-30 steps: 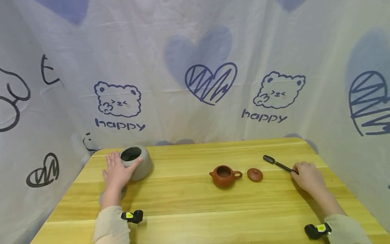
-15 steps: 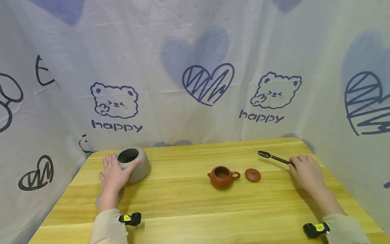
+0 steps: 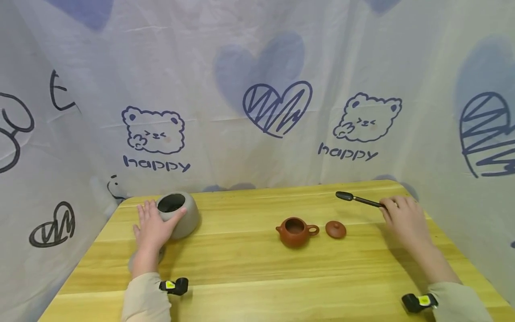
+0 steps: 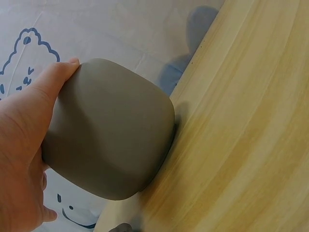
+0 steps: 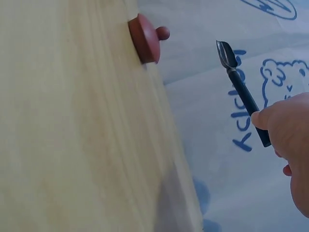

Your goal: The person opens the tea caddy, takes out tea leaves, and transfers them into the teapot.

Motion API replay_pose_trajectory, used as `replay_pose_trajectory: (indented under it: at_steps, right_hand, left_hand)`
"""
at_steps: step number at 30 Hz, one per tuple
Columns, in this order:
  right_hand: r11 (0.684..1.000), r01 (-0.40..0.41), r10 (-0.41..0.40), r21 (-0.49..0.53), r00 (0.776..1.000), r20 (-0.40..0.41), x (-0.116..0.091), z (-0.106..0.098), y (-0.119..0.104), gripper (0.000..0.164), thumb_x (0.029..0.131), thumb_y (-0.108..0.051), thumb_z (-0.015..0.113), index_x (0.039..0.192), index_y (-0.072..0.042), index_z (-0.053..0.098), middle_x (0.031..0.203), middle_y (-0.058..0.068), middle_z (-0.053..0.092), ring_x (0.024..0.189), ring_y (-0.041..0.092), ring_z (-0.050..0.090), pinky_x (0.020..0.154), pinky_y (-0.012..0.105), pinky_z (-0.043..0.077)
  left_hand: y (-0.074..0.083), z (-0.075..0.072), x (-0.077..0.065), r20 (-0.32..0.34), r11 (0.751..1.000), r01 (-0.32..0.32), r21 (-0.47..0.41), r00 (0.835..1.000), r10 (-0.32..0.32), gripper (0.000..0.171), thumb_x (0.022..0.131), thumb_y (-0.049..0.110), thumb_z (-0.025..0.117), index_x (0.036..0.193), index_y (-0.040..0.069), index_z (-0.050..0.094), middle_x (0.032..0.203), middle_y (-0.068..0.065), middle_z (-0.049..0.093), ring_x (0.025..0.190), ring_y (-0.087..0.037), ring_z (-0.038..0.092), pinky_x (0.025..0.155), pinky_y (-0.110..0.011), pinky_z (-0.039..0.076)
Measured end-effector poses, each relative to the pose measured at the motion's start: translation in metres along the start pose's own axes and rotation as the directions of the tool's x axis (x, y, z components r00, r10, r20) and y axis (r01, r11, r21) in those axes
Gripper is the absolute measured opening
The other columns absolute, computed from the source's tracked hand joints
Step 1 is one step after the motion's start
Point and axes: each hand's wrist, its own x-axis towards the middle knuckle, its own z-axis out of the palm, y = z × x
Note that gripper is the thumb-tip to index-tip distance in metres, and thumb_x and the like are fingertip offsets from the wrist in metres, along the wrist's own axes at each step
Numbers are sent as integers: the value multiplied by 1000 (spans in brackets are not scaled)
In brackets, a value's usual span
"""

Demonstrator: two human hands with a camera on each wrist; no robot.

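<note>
A round grey jar (image 3: 187, 219) with a wide dark mouth stands at the table's far left. My left hand (image 3: 154, 230) grips its side, thumb by the rim; in the left wrist view the jar (image 4: 116, 130) has its base at the tabletop and some fingers are hidden behind it. My right hand (image 3: 407, 223) pinches a black tea scoop (image 3: 362, 201) by its handle end, raised above the table. The bowl of the scoop (image 5: 227, 54) points away from the hand. Left of it sit a reddish-brown teapot (image 3: 295, 239), uncovered, and its knobbed lid (image 3: 335, 230).
A grey round piece (image 3: 133, 261) lies partly hidden under my left forearm. The wooden table (image 3: 249, 286) ends at a printed cloth (image 3: 225, 156) hanging behind and on both sides. The teapot and lid lie between the jar and the scoop.
My right hand has lifted the tea scoop off the table, and its bowl has moved up and leftward. The left hand stays on the jar; teapot and lid have not moved.
</note>
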Motion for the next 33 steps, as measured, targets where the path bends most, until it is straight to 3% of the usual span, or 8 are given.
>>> replay_pose_trajectory:
  at_steps: [12,23,33]
  right_hand:
    - [999,36,-36,8,999,-38,25,-8,-23,21,81,-8,73,100,-1,67,97,19,64,92,43,54,78,56,42]
    - [992,122,-117,32,984,-137,51,3,-45,17,84,-10,70,98,-1,68,94,19,64,87,43,56,73,53,44]
    - [991,124,-118,60,990,-82,73,8,-74,17,87,-13,69,102,-4,69,95,15,64,89,36,54,76,49,44]
  left_hand:
    - [1,0,1,6,1000,2,1,1000,-2,123,81,82,45,155,2,-11,160,-19,-21,148,-37,-24,110,-76,-5]
    - [-1,-1,-1,-7,1000,2,7,1000,-2,121,82,81,45,155,1,-9,161,-20,-18,148,-39,-21,109,-77,-4]
    - [1,0,0,3,1000,3,2,1000,-3,122,81,82,44,155,2,-10,161,-19,-20,148,-38,-23,109,-77,-5]
